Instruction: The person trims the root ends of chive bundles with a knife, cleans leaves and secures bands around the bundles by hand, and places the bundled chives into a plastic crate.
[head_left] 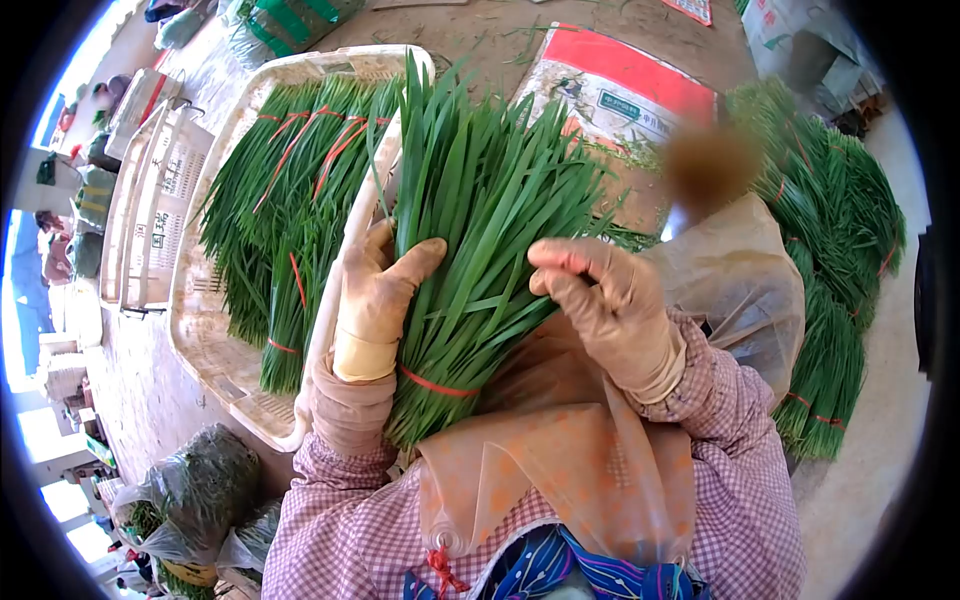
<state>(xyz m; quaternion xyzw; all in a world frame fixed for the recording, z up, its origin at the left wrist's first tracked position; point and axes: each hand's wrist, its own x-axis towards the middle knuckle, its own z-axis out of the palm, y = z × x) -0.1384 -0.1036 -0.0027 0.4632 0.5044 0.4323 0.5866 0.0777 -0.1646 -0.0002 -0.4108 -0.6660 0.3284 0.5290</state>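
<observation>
A large bunch of garlic chives (pixel 480 230) stands in front of me, leaves fanning upward, with a red band (pixel 438 383) around its lower stalks. My left hand (pixel 385 285), in a tan glove, grips the bunch from its left side, thumb across the leaves. On the other side, my gloved right hand (pixel 605 305) is held beside the leaves with its fingers curled together. Something reddish shows at its fingers, but I cannot tell what it is. Close by on the left, a white plastic crate (pixel 345 260) holds several chive bunches (pixel 290 200) tied with red bands.
More banded chives (pixel 830 230) are heaped on the right. A red and white printed sack (pixel 620 80) lies on the floor ahead. Other white crates (pixel 155 210) stand at the left, and plastic bags of greens (pixel 205 490) sit at the lower left.
</observation>
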